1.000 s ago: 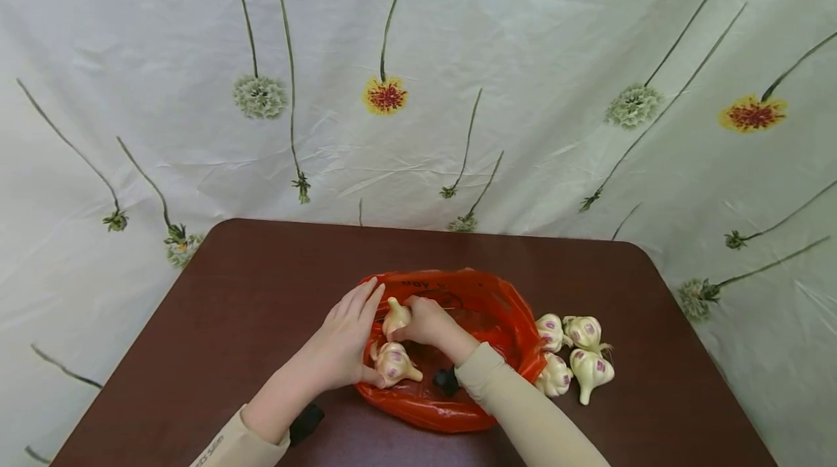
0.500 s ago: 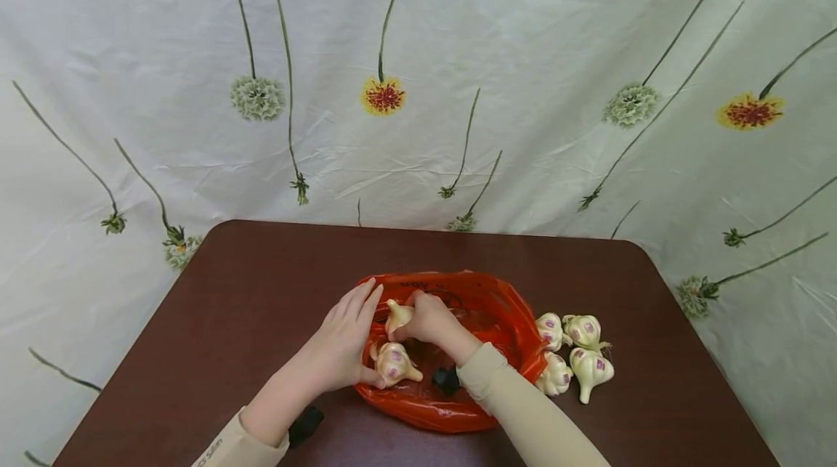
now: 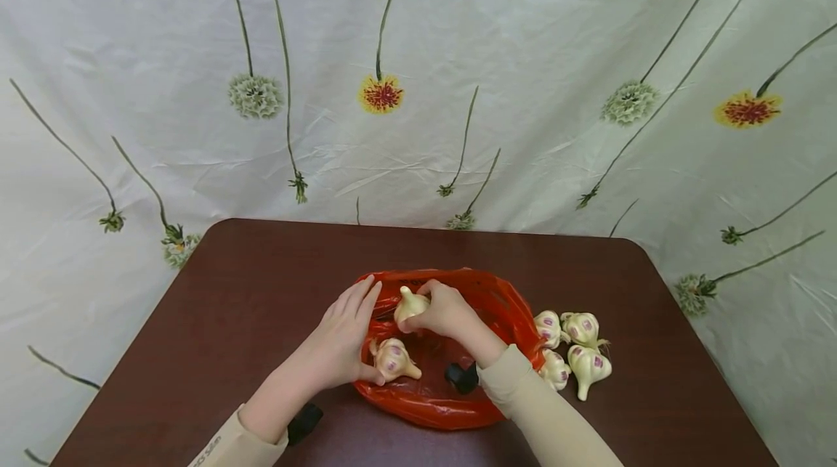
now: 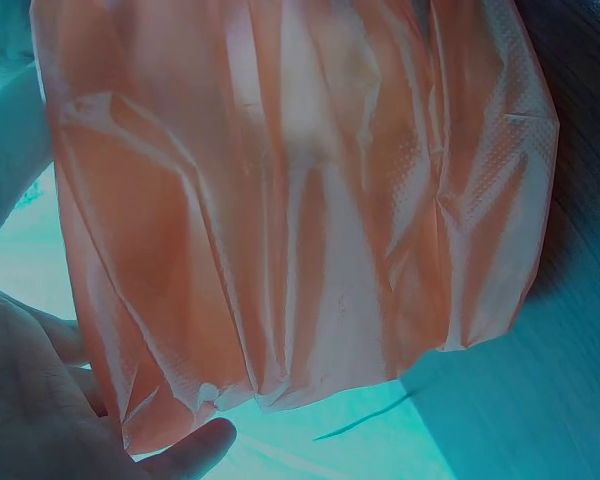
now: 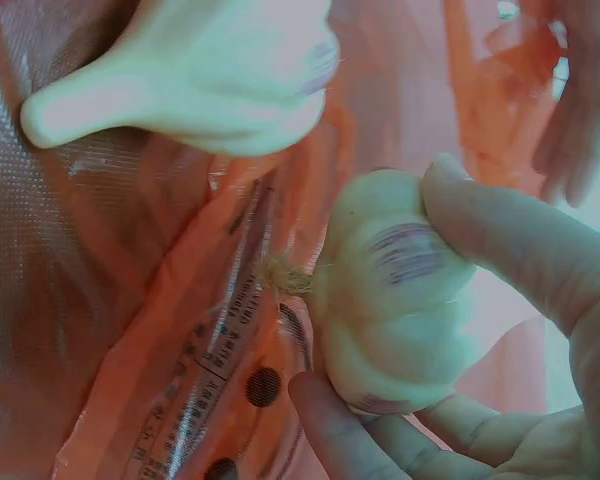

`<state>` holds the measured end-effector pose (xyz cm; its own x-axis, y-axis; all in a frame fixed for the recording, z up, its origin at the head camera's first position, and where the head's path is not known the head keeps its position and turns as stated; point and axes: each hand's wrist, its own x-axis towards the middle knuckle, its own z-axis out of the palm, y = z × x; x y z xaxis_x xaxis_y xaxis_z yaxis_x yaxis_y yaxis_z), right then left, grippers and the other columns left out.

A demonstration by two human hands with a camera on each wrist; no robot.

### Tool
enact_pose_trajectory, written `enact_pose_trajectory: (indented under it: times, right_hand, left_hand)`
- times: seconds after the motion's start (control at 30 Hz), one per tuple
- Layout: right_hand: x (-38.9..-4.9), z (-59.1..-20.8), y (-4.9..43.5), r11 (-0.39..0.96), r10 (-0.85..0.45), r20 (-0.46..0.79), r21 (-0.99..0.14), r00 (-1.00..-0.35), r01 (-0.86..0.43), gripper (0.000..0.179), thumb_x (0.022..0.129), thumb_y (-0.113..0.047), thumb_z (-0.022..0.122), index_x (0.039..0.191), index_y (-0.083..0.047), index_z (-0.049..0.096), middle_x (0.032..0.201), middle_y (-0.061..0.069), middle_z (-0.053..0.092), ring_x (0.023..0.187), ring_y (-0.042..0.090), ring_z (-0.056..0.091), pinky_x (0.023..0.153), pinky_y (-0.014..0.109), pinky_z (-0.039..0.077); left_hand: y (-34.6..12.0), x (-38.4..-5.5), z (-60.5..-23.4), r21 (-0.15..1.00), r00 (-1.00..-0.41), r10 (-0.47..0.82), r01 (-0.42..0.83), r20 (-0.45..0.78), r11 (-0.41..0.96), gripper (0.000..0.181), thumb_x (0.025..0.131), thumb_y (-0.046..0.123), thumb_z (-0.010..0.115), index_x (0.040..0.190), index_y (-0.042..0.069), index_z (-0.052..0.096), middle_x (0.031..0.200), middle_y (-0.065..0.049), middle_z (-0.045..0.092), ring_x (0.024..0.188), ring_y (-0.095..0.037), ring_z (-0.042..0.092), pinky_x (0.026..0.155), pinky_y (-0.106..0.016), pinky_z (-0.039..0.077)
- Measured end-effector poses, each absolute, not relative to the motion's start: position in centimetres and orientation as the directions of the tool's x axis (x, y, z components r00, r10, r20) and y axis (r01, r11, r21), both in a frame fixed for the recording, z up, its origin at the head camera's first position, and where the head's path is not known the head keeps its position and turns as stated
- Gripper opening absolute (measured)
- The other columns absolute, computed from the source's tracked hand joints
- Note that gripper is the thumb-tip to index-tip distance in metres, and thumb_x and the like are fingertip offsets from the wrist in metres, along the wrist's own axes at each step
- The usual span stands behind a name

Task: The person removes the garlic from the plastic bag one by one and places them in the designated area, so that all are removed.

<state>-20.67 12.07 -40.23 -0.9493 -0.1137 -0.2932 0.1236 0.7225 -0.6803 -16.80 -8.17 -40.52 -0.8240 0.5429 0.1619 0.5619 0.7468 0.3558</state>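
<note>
An orange-red plastic bag [image 3: 431, 409] lies with its mouth spread wide on the table. My right hand [image 3: 447, 314] holds a garlic bulb [image 5: 395, 290] inside the bag, thumb on one side and fingers curled on the other; its stem [image 3: 405, 294] points up. A second garlic bulb [image 3: 394, 360] lies in the bag, close by my left thumb. At the left rim my left hand [image 3: 336, 351] stands with fingers straight and thumb spread apart, against the bag. The left wrist view shows the bag's crinkled wall [image 4: 280, 230] beside this hand.
Several garlic bulbs [image 3: 588, 365] sit clustered on the dark brown table [image 3: 261, 271], just right of the bag. Behind the table hangs a pale cloth [image 3: 418, 53] with printed flowers. Black print [image 5: 210, 380] shows on the bag.
My right hand has shifted a little to the right and up with its garlic bulb, away from the bag's left side. The left hand has stayed at the rim.
</note>
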Motion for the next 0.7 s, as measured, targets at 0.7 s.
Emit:
enact_pose_trajectory:
  times: [0.7]
  right_hand:
    - [-16.6, -35.1, 16.9, 0.497, -0.071, -0.166, -0.861, -0.984, 0.109, 0.07, 0.077, -0.032, 0.085, 0.135, -0.008, 0.055, 0.125, 0.01, 0.064, 0.113, 0.025, 0.062, 0.088, 0.038, 0.055]
  left_hand:
    - [-8.1, -16.7, -40.3, 0.334, -0.825, 0.539, 0.563, 0.172, 0.756, 0.127, 0.051, 0.041, 0.097, 0.149, -0.008, 0.031, 0.154, -0.029, 0.03, 0.14, -0.047, 0.031, 0.11, -0.063, 0.033]
